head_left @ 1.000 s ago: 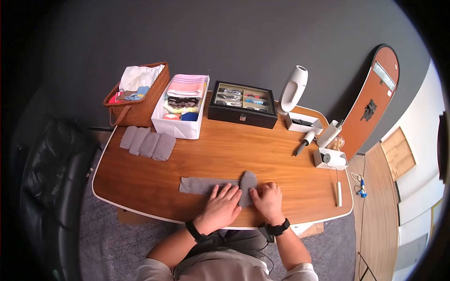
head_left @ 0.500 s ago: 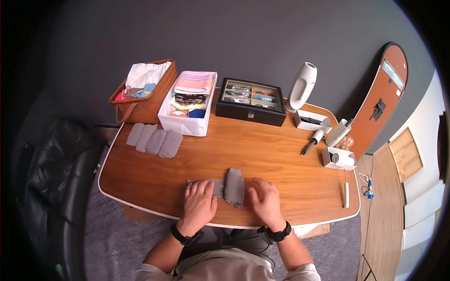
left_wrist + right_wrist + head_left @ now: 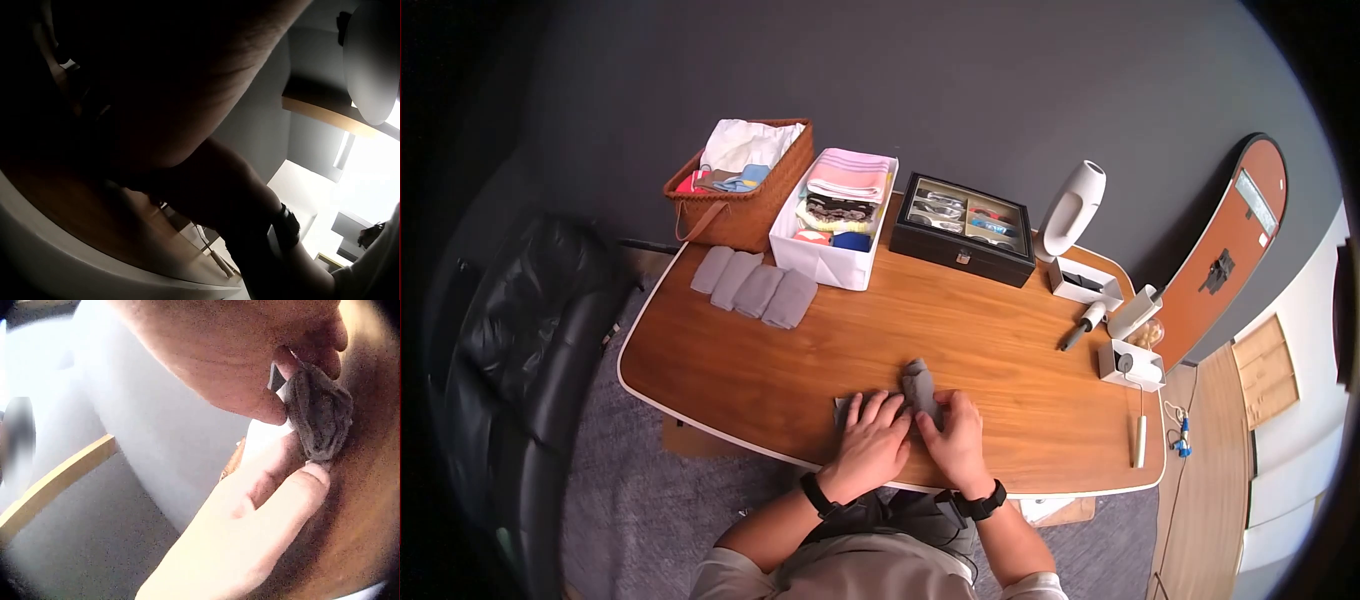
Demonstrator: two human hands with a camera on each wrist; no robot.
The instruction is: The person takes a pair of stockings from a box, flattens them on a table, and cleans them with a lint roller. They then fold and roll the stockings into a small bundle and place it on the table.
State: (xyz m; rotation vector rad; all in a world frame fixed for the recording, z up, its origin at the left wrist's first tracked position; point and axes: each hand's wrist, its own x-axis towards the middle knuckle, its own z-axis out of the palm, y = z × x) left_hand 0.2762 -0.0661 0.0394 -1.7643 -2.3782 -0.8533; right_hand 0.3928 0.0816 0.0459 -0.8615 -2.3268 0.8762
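Note:
A grey cloth (image 3: 919,390) lies near the front edge of the table (image 3: 730,390), turned over into a narrow bundle at its right. A short flat end of it (image 3: 840,408) sticks out at the left. My left hand (image 3: 872,440) presses down over that flat part with extended fingers, its thumb beside the bundle. On the other side, my right hand (image 3: 956,438) grips the bundle between thumb and fingers. The right wrist view shows the bundle's folded grey end (image 3: 322,412) between both hands. The left wrist view is too dark to show the cloth.
Several folded grey cloths (image 3: 752,285) lie at the left. Behind stand a brown woven basket (image 3: 795,165), a white fabric box (image 3: 825,265) of folded textiles, and a black eyewear case (image 3: 945,250). A white upright device (image 3: 1072,210) and small white boxes (image 3: 1135,378) stand at the right.
The cloth has been turned over further, so its flat strip is shorter and its bundle narrower. My hands, apart half a second ago, have come together at the bundle. The head view has shifted.

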